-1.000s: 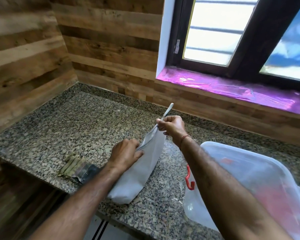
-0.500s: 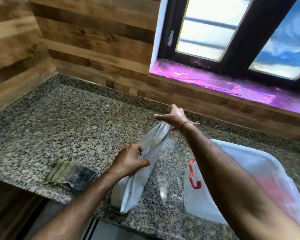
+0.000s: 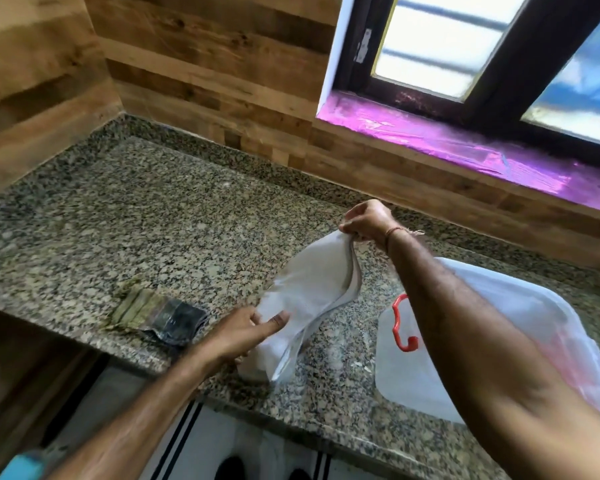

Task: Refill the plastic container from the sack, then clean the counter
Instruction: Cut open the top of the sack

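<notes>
The white sack (image 3: 309,299) stands on the granite surface (image 3: 136,230), just left of the lidded plastic container (image 3: 520,341). Our right hand (image 3: 366,220) pinches its top corner in a closed grip; our left hand (image 3: 246,332) clasps its lower side. A folded cloth (image 3: 156,315) lies farther left.

No readable text, label or number shows on anything in view.
</notes>
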Demonstrator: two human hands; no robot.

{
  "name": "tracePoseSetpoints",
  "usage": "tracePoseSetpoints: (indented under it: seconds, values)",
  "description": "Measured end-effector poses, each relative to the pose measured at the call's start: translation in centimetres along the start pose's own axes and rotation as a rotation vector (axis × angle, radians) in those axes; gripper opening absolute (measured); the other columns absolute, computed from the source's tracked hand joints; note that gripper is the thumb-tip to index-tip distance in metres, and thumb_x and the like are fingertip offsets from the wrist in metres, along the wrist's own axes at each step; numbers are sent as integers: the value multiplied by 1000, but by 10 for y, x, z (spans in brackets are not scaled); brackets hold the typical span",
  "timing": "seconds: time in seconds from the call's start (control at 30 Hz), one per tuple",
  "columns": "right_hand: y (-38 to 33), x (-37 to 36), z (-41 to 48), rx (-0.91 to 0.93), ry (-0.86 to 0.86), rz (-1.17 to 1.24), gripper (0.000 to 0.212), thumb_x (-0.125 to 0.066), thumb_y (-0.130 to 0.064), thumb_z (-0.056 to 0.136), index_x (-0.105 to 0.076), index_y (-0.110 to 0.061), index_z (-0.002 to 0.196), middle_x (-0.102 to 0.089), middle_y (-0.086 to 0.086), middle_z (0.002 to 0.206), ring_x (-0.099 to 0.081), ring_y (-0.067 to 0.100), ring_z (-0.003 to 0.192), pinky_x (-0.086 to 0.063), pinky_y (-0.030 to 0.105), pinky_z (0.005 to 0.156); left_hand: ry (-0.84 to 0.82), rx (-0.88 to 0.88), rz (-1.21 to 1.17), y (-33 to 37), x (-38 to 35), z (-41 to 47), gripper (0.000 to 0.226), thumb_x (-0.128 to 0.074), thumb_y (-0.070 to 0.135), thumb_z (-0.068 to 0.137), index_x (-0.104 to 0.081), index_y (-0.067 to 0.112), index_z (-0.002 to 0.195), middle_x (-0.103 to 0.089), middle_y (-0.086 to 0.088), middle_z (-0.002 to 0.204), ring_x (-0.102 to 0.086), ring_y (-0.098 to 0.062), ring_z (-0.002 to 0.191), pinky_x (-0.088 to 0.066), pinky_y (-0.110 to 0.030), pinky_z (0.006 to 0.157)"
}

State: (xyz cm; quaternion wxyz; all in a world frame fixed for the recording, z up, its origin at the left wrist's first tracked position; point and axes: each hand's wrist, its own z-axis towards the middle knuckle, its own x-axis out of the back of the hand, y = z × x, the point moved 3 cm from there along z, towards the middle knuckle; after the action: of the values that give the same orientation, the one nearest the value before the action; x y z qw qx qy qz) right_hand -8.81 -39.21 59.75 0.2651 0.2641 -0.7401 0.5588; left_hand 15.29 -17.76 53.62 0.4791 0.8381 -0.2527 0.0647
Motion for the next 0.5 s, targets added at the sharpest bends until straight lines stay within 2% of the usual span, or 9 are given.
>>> tracePoseSetpoints:
  seconds: [0.07, 0.13, 0.23, 0.3, 0.37, 0.43, 0.5]
  values:
    - [-2, -8, 1, 4, -17, -13, 25, -84, -8, 76, -76, -7, 100, -73, 12, 87, -65, 17, 63, -58, 28, 58, -23, 87, -42, -10, -2, -14, 52, -60, 71, 82, -47, 21, 86, -60, 4, 79, -58, -12, 62, -48, -24, 52]
    - [-1, -13, 3, 10, -12, 20, 23, -83, -6, 76, -77, -6, 99, -70, 12, 81, -59, 13, 54, -53, 24, 50, -139, 187, -199, -16, -11, -25, 66, -60, 75, 78, -51, 15, 101, -72, -9, 84, -65, -19, 62, -53, -24, 47]
    - [0, -23, 4, 19, -40, 78, 19, -82, -2, 75, -76, -6, 93, -66, 10, 72, -56, 12, 50, -50, 23, 47, -294, 293, -526, -31, -33, -37, 88, -65, 77, 75, -50, 11, 130, -76, -24, 103, -75, -31, 85, -63, -35, 66]
    - [0, -25, 3, 19, -57, 100, 15, -82, -1, 75, -72, -11, 80, -65, 10, 71, -56, 15, 52, -52, 27, 52, -317, 308, -777, -35, -46, -37, 98, -79, 66, 70, -44, 5, 139, -72, -30, 111, -73, -37, 96, -64, -38, 72]
    - [2, -24, 4, 21, -66, 129, 18, -81, -1, 76, -70, -15, 74, -66, 11, 74, -58, 16, 56, -54, 30, 57, -266, 315, -1002, -33, -56, -37, 89, -85, 44, 71, -46, -2, 136, -69, -34, 112, -73, -35, 86, -65, -37, 68]
    - [4, -22, 4, 28, -86, 170, 14, -79, -1, 77, -72, -12, 79, -66, 10, 74, -58, 16, 57, -53, 28, 54, -187, 336, -1127, -30, -66, -39, 71, -83, 28, 71, -52, -7, 125, -67, -35, 106, -70, -28, 67, -64, -32, 60]
    - [6, -20, 6, 18, -108, 222, 12, -78, 0, 80, -72, -10, 85, -64, 8, 70, -55, 15, 54, -50, 24, 47, -142, 344, -1207, -30, -74, -40, 60, -79, 15, 71, -56, -10, 120, -64, -34, 100, -67, -28, 71, -61, -28, 54]
